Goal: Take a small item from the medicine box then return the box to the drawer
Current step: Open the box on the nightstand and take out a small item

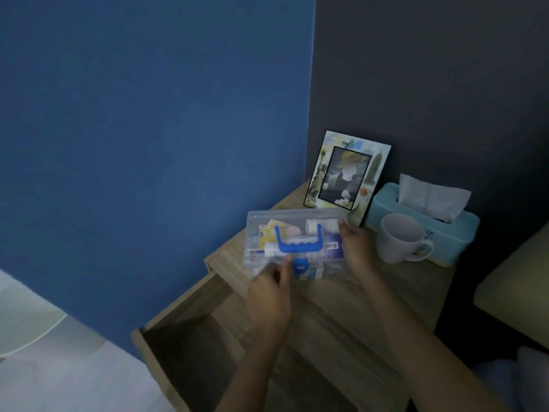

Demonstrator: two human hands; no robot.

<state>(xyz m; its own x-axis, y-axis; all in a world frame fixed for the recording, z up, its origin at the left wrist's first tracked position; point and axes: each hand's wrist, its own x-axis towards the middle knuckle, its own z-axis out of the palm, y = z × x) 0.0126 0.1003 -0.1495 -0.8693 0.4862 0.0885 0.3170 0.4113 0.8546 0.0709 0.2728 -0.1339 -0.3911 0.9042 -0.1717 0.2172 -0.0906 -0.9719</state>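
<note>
fingers: left hand point(269, 295) curled at the lower left edge of the medicine box point(294, 243), thumb tip beside the blue latch point(300, 266); right hand point(355, 246) closed on its right end, thumb on the lid.
medicine box: clear plastic, lid shut, blue handle point(298, 240) on top; centre of frame, above the nightstand point(341, 316); whether it rests on the top, cannot tell.
reason for hold: likely one hand steadies while the other works the latch.
contents: white bottle point(320, 226), tube, packets, seen through the lid.
drawer point(190, 337): open, lower left of the box, looks empty.
surroundings: photo frame point(347, 171), white mug point(402, 237), teal tissue box point(424, 227), right of centre.
obstruction: mug near the right hand; path to the drawer looks free.
</note>
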